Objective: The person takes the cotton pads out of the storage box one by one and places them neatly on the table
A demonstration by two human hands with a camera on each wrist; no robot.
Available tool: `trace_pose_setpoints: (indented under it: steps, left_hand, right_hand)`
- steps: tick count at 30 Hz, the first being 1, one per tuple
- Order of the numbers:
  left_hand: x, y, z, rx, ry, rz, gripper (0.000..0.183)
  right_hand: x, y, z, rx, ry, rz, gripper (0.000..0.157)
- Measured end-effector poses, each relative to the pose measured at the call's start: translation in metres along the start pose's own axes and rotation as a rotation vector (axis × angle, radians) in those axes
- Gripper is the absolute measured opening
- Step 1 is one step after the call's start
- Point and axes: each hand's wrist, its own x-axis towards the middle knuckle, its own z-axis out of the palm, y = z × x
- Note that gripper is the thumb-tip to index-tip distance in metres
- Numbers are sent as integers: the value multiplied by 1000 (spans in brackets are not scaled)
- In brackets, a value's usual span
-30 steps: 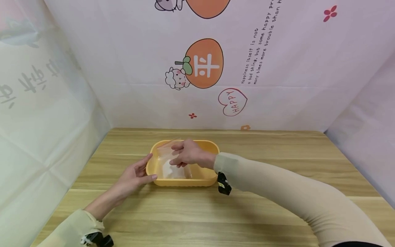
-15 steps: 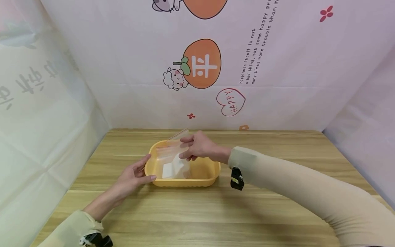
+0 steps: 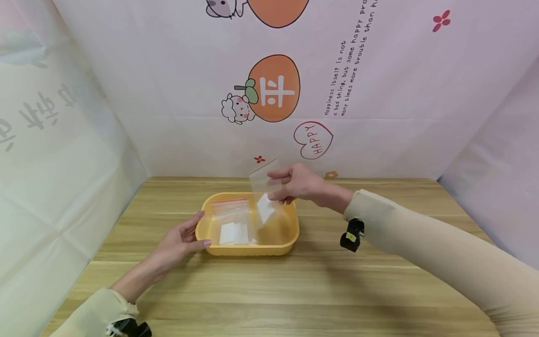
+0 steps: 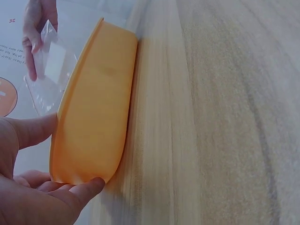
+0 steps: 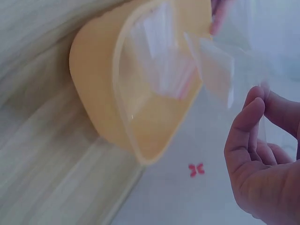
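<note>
A yellow plastic bin (image 3: pixel 248 251) stands on the table, and my left hand (image 3: pixel 178 241) grips its left end, thumb at the rim. The left wrist view shows those fingers (image 4: pixel 86 192) against the bin's lower corner. Above the bin's right half, my right hand (image 3: pixel 300 181) pinches a clear zip bag (image 3: pixel 258 184) between thumb and fingers. A flat white piece (image 3: pixel 265 208) shows inside that bag. More zip bags (image 3: pixel 230 211) with white pieces lie in the left part of the bin; red zip lines mark their top edges.
The wood-grain table (image 3: pixel 269 290) runs back to a white printed cloth wall (image 3: pixel 379 140) close behind the bin. Another cloth wall (image 3: pixel 76 164) rises at the left. Each sleeve carries a small black device (image 3: pixel 351 235) at the wrist.
My right hand has lifted one zip bag up out of the bin and moved it to the right. The left hand keeps its grip on the bin's end.
</note>
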Motion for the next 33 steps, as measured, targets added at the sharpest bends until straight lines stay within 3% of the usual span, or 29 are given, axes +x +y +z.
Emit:
trace_pose_setpoints:
  steps: [7,20,27,33]
  left_hand:
    - [-1,0,-2,17,8,-11,89]
    - [-1,-1,-4,22,12,-15,89]
    - [0,0,-4,42,8,-14,90]
    - [0,0,-5,36,8,-10,91]
  right_hand:
    - [-11,12,-34,16,-2,-1,72]
    - [-21,65,-81,121,-26,71,71]
    - [-20,89,-93,167,-17,106,71]
    - [-10,110,-89,192,-17,142,69]
